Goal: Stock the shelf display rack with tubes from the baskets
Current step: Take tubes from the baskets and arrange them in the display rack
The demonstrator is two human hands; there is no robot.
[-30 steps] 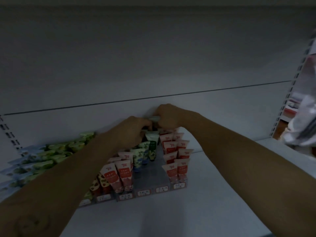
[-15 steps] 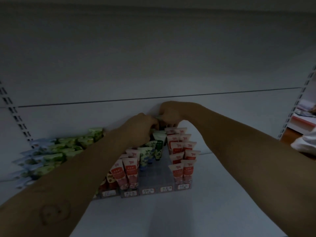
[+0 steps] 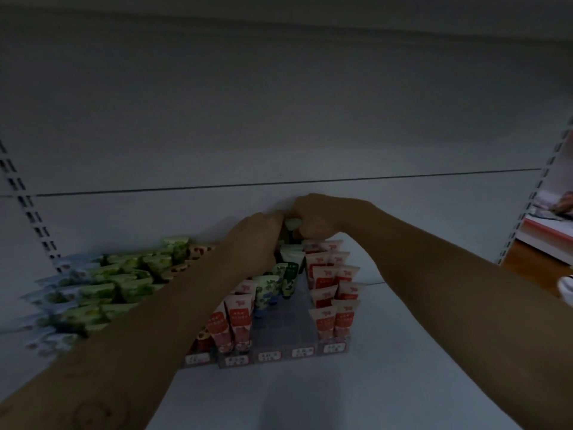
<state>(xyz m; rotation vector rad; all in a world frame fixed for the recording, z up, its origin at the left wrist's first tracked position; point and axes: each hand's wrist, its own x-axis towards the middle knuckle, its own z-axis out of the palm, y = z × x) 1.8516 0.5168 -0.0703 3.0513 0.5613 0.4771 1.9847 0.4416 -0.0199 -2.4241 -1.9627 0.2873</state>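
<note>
A clear tiered display rack (image 3: 283, 332) stands on the white shelf (image 3: 387, 383), against the back panel. Red-and-white tubes (image 3: 333, 293) fill its right lanes. Green and patterned tubes (image 3: 280, 280) and more red ones (image 3: 234, 324) fill lanes further left. Both hands meet at the rack's back row. My left hand (image 3: 252, 240) and my right hand (image 3: 322, 217) curl round a pale green tube (image 3: 293, 225) between them. Most of that tube is hidden by the fingers.
Green and pale blue tubes (image 3: 102, 287) lie in rows on the shelf left of the rack. Slotted uprights (image 3: 31, 212) run up the back panel at both sides. Beyond the right upright a red-and-white surface (image 3: 548, 225) shows.
The view has shifted slightly; both hands stay at the rack's back row on the pale green tube, with the left hand a little higher than before.
</note>
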